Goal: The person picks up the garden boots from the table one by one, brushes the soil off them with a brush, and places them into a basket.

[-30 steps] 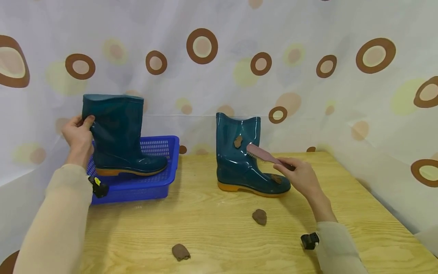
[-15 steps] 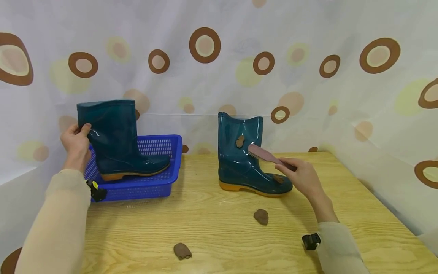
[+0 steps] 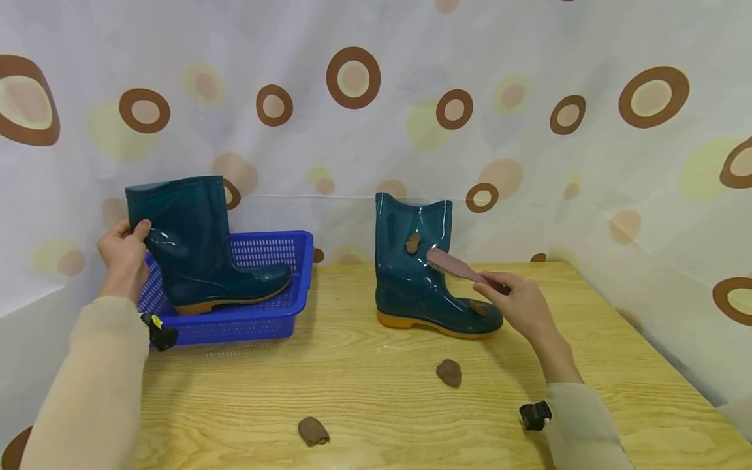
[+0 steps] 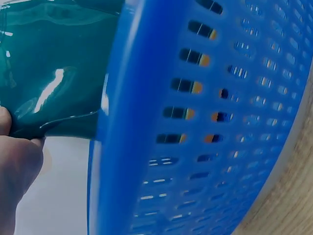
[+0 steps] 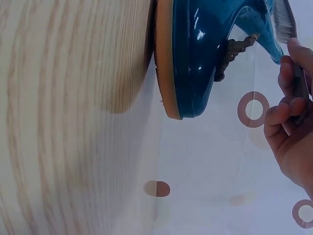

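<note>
My left hand [image 3: 125,258] pinches the back of the shaft of a dark green rubber boot [image 3: 196,248], which stands slightly tilted inside a blue basket [image 3: 235,331]. In the left wrist view the boot's shaft [image 4: 54,63] shows beyond the basket wall [image 4: 142,98]. A pink brush [image 3: 452,264] is held by its handle in my right hand [image 3: 525,307], its bristles by the shaft of a second green boot [image 3: 405,281] standing on the table. Brown lumps stick to that boot's shaft [image 3: 413,243] and toe [image 3: 478,307]. The right wrist view shows the brush [image 5: 282,22] bristles near the boot [image 5: 198,54].
Two brown lumps lie on the wooden table [image 3: 376,405], one [image 3: 449,373] in front of the right boot and another [image 3: 314,431] nearer the front edge. A patterned curtain [image 3: 329,150] hangs behind and at the sides.
My left hand and the boot's upper shaft have moved left and down, tilting the boot backward and lowering it in the basket. The right hand and brush look nearly unmoved.
</note>
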{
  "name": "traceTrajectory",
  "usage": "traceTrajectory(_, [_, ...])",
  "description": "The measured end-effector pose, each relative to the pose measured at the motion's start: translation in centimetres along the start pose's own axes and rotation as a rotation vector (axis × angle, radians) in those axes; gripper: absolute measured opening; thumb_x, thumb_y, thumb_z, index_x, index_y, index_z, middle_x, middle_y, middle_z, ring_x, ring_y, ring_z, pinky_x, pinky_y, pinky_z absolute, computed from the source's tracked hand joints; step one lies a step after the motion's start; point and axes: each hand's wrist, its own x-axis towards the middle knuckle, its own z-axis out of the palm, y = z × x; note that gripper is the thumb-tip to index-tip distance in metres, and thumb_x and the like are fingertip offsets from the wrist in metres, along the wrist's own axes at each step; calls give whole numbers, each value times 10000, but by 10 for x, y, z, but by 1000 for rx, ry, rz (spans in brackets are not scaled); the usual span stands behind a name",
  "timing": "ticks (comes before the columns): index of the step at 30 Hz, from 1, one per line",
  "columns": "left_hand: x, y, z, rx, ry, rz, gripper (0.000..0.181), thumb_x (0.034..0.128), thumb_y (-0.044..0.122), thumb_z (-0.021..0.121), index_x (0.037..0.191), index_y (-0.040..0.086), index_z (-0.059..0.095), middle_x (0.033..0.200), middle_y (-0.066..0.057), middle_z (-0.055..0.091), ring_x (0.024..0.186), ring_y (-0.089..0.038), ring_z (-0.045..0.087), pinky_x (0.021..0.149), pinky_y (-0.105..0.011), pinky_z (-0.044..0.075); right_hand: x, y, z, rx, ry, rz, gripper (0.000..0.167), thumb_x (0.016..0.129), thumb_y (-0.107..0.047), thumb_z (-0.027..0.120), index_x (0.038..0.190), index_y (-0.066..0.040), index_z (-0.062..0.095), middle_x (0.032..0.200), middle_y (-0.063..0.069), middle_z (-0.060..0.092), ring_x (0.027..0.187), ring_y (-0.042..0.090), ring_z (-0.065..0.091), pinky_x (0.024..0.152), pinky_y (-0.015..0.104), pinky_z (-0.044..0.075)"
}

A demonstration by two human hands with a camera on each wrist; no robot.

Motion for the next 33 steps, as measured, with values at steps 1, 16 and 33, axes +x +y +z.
traceTrajectory(1, [0,0,0,2,-5,1,161,918,119,673,777,195,678,868,56,578,812,-69,486,626,-92,460,0,0,0,0,1,0,461,968,-399,634,1254,-41,679,1127,180,722,878,249,614,741,301,503])
traceTrajectory(16, [1,4,-4,429,-118,26,558,953,333,628,1458,134,501,1124,65,578,1113,-79,506,1191,-318,319,0,-2,-2,9,-2,6,470,965,-432,626,1258,-68,683,1136,170,720,904,263,622,778,369,507])
traceTrajectory(33, [-7,4,-3,759,-222,125,672,1035,401,434,1569,52,222,1613,-192,262,1472,-359,301,1193,-466,305,1,-3,-5,-6,10,-21,421,969,-364,643,1251,-54,685,1130,181,724,904,269,635,763,370,502])
